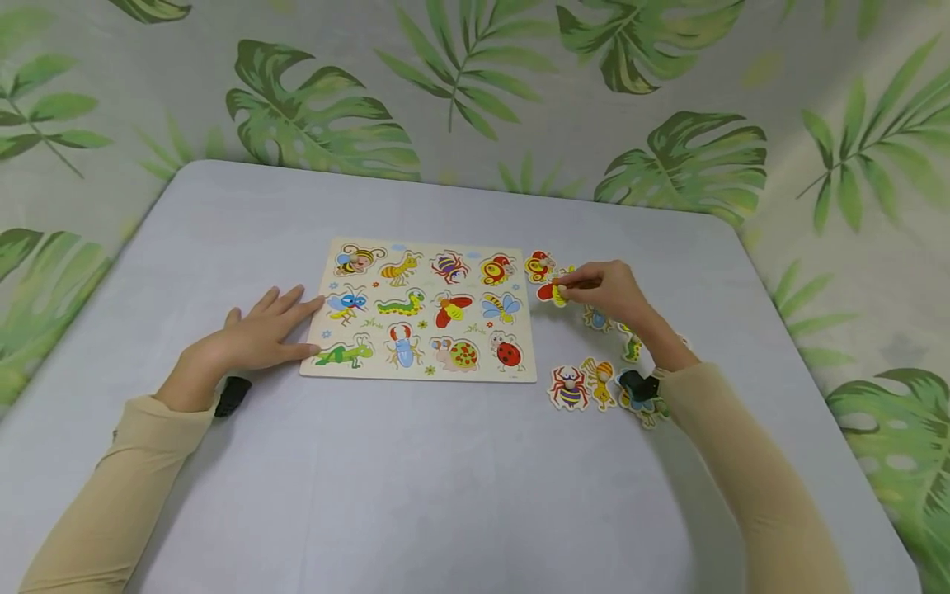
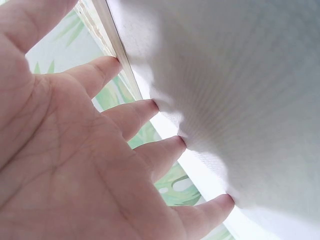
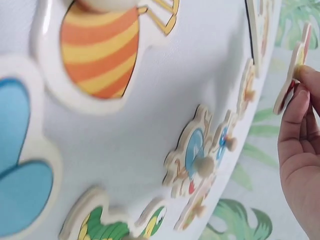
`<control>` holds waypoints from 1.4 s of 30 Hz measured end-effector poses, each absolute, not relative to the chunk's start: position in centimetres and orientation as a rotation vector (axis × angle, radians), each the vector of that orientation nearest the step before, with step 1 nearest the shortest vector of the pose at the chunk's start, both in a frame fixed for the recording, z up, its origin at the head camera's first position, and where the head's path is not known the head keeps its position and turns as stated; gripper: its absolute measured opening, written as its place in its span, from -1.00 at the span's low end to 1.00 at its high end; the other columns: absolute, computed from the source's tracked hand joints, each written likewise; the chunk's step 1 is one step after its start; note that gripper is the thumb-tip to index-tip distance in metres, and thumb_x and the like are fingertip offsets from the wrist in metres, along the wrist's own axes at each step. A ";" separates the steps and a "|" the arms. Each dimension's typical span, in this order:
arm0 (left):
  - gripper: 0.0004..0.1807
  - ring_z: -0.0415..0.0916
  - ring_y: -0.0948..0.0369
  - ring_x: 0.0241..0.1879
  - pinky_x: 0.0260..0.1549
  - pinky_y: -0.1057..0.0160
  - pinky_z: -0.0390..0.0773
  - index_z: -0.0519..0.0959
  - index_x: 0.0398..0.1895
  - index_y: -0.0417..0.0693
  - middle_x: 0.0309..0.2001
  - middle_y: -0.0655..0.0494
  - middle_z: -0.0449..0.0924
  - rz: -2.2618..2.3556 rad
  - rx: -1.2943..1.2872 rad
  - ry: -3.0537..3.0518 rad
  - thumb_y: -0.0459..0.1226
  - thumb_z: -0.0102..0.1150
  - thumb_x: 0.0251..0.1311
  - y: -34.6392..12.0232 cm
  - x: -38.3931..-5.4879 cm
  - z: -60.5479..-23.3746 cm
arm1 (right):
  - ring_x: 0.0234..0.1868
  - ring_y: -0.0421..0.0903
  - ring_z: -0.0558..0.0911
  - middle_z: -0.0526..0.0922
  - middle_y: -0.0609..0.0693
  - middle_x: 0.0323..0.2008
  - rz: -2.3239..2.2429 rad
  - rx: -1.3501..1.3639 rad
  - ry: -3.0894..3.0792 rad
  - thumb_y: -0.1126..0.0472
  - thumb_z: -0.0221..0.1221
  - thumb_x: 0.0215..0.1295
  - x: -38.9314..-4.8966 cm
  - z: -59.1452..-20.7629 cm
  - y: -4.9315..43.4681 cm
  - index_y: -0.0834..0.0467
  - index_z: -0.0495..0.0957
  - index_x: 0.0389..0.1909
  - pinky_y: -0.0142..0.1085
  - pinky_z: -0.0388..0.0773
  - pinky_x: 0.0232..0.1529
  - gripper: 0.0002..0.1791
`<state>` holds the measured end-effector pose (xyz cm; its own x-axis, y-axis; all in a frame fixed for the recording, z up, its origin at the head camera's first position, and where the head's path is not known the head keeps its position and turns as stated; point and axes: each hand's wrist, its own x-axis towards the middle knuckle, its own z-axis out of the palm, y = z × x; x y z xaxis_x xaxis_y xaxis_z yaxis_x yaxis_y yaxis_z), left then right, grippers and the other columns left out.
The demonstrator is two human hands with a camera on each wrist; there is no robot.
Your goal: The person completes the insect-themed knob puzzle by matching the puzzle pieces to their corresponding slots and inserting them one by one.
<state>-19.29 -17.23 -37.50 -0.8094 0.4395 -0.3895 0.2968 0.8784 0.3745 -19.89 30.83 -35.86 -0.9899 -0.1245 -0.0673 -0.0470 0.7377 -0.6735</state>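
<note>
A wooden insect puzzle board (image 1: 416, 373) lies flat on the table. My left hand (image 1: 256, 334) rests at its left edge, fingers spread; in the left wrist view a finger (image 2: 102, 70) touches the board's side while other fingertips touch the cloth. My right hand (image 1: 612, 290) pinches a red and yellow winged-insect puzzle piece (image 1: 547, 294), just right of the board. The right wrist view shows that piece (image 3: 295, 70) edge-on between thumb and fingertips, raised off the table. A butterfly piece (image 1: 538, 266) lies close behind it.
More knobbed pieces lie to the right: a spider (image 1: 569, 389), a striped ant (image 1: 602, 388), a blue beetle (image 1: 596, 318) and a caterpillar (image 1: 632, 345). My right forearm (image 1: 735, 445) covers some pieces. A leaf-patterned cloth (image 1: 475, 99) hangs behind the white table (image 1: 416, 487).
</note>
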 end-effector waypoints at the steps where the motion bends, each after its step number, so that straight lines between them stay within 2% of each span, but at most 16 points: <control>1: -0.15 -0.43 -0.31 0.45 0.13 -0.57 -0.34 -0.09 0.49 0.12 0.50 -0.23 -0.31 0.410 0.536 2.573 0.13 0.00 0.24 -17.2 -19.3 -37.5 | -0.40 -0.38 0.59 0.68 0.23 -0.14 -1.098 -0.150 2.821 0.10 0.24 0.20 -20.0 -35.9 30.6 0.22 0.66 -0.12 -0.49 0.55 -0.33 -0.68; 16: -0.14 -0.42 -0.32 0.44 0.12 -0.58 -0.32 -0.10 0.49 0.13 0.50 -0.23 -0.30 0.382 0.542 2.593 0.17 -0.01 0.23 -17.5 -19.6 -37.6 | -0.42 -0.42 0.56 0.71 0.20 -0.18 -1.115 -0.358 2.794 0.15 0.27 0.17 -21.5 -36.2 27.5 0.23 0.68 -0.17 -0.51 0.45 -0.39 -0.73; 22: -0.15 -0.42 -0.31 0.45 0.13 -0.57 -0.31 -0.09 0.49 0.12 0.50 -0.22 -0.30 0.384 0.532 2.585 0.14 0.00 0.23 -17.3 -19.5 -37.6 | -0.37 -0.32 0.52 0.73 0.15 -0.19 -1.089 -0.370 2.776 0.15 0.28 0.16 -22.0 -36.6 26.2 0.18 0.70 -0.20 -0.50 0.42 -0.37 -0.76; 29: -0.13 -0.41 -0.32 0.44 0.12 -0.58 -0.29 -0.09 0.49 0.12 0.50 -0.23 -0.30 0.373 0.528 2.590 0.17 0.00 0.22 -17.3 -19.4 -37.6 | -0.39 -0.36 0.54 0.73 0.15 -0.22 -1.104 -0.457 2.753 0.21 0.29 0.14 -22.1 -36.8 24.9 0.19 0.70 -0.22 -0.50 0.44 -0.38 -0.79; 42: -0.14 -0.42 -0.30 0.45 0.14 -0.57 -0.29 -0.08 0.49 0.14 0.51 -0.20 -0.30 0.369 0.520 2.590 0.16 0.00 0.23 -17.2 -19.5 -37.6 | -0.32 -0.22 0.53 0.72 0.17 -0.22 -1.082 -0.543 2.720 0.23 0.30 0.13 -22.6 -36.9 23.4 0.21 0.71 -0.23 -0.51 0.41 -0.36 -0.80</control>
<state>-19.51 -17.21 -37.64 -0.8177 0.4208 -0.3927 0.2943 0.8920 0.3430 -22.55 23.45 -36.94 -0.9205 -0.3904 -0.0175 -0.2717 0.6715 -0.6894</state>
